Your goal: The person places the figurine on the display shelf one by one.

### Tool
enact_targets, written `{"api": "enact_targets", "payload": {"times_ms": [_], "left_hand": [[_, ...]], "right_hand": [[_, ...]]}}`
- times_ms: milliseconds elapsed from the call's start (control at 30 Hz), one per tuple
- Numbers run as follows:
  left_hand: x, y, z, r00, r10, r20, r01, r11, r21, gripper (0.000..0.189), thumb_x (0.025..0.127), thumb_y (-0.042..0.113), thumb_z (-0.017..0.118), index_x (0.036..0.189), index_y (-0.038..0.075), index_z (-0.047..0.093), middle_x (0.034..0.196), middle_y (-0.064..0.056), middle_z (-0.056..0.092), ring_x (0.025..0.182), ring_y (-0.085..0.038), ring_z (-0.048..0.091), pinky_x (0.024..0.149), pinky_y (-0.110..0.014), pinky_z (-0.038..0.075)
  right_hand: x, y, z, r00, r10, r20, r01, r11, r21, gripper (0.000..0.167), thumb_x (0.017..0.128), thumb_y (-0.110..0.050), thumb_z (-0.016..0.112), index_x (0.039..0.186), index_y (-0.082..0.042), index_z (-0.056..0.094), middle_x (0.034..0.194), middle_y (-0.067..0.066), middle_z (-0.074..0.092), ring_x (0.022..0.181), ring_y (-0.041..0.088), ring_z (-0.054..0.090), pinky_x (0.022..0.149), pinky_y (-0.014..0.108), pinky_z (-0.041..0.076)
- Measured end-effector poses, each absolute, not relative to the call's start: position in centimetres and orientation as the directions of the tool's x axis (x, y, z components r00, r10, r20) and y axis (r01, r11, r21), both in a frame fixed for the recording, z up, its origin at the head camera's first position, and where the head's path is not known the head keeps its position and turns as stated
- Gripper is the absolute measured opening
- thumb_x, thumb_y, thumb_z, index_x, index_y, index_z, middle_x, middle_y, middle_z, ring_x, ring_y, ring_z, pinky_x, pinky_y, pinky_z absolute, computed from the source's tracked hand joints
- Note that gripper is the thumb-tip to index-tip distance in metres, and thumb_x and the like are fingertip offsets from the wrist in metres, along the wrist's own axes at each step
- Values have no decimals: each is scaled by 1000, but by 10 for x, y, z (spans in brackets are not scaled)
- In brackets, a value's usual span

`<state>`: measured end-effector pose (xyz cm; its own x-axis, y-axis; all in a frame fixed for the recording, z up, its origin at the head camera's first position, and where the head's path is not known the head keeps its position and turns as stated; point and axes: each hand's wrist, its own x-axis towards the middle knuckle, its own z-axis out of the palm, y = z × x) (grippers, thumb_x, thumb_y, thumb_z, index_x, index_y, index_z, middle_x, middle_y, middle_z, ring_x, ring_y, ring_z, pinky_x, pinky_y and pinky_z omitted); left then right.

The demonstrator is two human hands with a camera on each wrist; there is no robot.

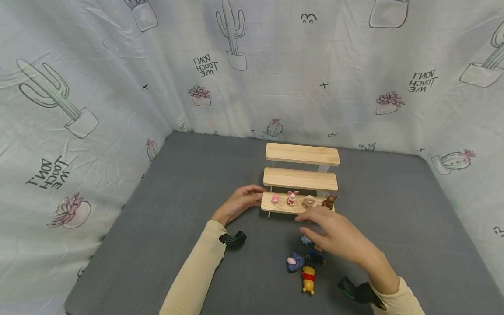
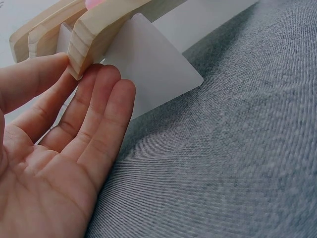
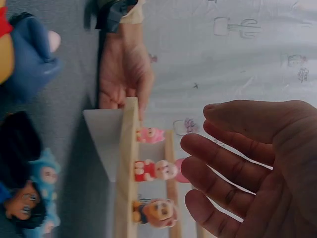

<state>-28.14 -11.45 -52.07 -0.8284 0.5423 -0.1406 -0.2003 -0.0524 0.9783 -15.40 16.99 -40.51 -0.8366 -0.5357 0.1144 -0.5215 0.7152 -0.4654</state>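
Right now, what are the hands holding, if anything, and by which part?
The left hand pinches the wooden shelf by the left end of its lowest board. The right hand holds nothing.

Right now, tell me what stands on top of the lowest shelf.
The lowest shelf holds, left to right, a small pink figure, a pink-eared figure, a beige-topped figure and a brown figure. In the head view, the right hand hides the front edge near its right end.
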Motion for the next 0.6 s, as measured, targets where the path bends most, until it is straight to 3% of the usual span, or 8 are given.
{"api": "enact_targets", "payload": {"times_ms": [300, 600], "left_hand": [[-282, -115, -521, -829, 538, -150, -210, -50, 977, 34, 103, 9, 56, 133, -8, 57, 127, -12, 63, 108, -14, 66, 99, -39, 56], [-282, -115, -523, -829, 539, -149, -212, -56, 976, 34, 102, 10, 57, 132, -8, 57, 125, -11, 65, 107, -15, 67, 98, -38, 56]], "right_hand": [[-146, 173, -427, -819, -565, 100, -519, 656, -548, 22, 97, -24, 70, 118, -25, 68, 106, -6, 67, 86, 5, 59, 69, 23, 52], [-138, 170, -444, -819, -573, 30, -477, 650, -591, 24, 97, -32, 69, 118, -21, 68, 109, -5, 67, 89, 2, 58, 64, 20, 49]]}}
